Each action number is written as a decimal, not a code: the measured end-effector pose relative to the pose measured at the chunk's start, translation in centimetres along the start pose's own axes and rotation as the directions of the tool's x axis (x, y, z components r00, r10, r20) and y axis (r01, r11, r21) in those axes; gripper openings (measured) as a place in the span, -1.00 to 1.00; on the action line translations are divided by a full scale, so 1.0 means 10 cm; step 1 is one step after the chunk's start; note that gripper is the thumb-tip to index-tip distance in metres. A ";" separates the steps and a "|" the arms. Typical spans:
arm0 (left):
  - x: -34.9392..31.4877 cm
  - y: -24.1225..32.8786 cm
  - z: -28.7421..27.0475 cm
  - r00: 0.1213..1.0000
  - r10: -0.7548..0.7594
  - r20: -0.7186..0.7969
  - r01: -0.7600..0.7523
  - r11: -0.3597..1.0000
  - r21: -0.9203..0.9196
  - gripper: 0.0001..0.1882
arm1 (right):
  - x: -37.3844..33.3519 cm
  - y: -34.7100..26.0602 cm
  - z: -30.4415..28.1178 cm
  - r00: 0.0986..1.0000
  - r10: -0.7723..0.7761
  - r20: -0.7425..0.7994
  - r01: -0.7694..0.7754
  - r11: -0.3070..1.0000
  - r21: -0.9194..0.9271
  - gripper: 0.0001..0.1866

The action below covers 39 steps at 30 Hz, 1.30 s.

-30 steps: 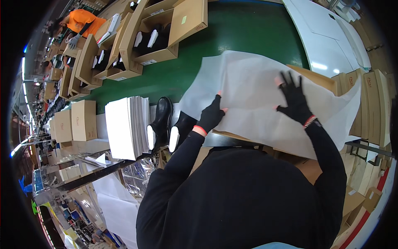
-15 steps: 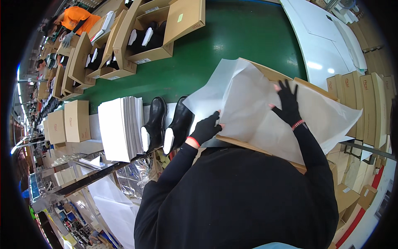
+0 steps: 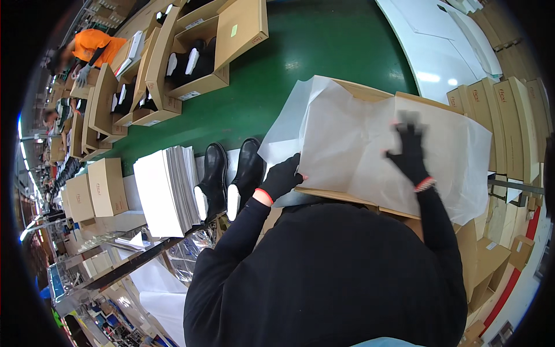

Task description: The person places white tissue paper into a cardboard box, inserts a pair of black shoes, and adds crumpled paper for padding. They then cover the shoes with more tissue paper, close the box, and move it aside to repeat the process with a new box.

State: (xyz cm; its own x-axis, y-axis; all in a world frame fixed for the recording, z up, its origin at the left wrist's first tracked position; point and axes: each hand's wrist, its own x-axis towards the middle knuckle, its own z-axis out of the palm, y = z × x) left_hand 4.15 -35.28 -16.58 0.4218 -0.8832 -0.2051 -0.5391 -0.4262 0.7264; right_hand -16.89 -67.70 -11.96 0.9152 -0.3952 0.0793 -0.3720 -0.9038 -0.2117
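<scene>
A large sheet of white tissue paper [image 3: 352,144] lies draped over an open brown cardboard box [image 3: 370,92] in front of me. My left hand [image 3: 281,177], in a black glove, grips the paper's near left edge at the box's front rim. My right hand [image 3: 409,151], also gloved, presses down on the paper with fingers spread, over the box's middle right; it is blurred. A pair of black ankle boots [image 3: 228,176] stands just left of my left hand, soles toward me.
A stack of white paper sheets [image 3: 165,191] sits left of the boots. Open boxes holding black boots [image 3: 191,63] ride the green conveyor belt [image 3: 312,46]. Flat cardboard boxes [image 3: 503,121] stand stacked at right. A person in orange [image 3: 92,49] works far left.
The paper has been pushed down into the box. My left hand slid to the paper's near left edge and my right hand moved lower and inward, pressing on it.
</scene>
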 end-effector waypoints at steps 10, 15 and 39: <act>-0.30 0.08 0.12 0.988 -0.130 0.080 0.127 0.991 0.043 -0.35 | 1.20 -0.80 0.80 0.990 -0.018 -0.137 0.076 0.899 0.430 -0.51; -0.26 0.10 0.10 0.974 -0.176 0.141 0.169 0.984 0.065 -0.30 | 2.16 -0.76 0.60 0.976 0.029 0.214 -0.104 0.931 0.350 -0.71; -2.17 -0.90 -1.02 0.430 -0.451 -0.782 0.599 0.790 -0.127 -0.46 | 0.42 -0.81 1.15 0.858 0.002 0.514 0.164 0.947 -0.277 0.20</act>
State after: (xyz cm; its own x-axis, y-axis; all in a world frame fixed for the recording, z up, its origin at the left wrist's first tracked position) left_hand 7.26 -10.30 -11.98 0.9947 -0.0343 0.0968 -0.0810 -0.8414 0.5344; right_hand -8.25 -60.18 -21.09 0.8642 -0.2564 -0.4329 -0.2453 -0.9659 0.0823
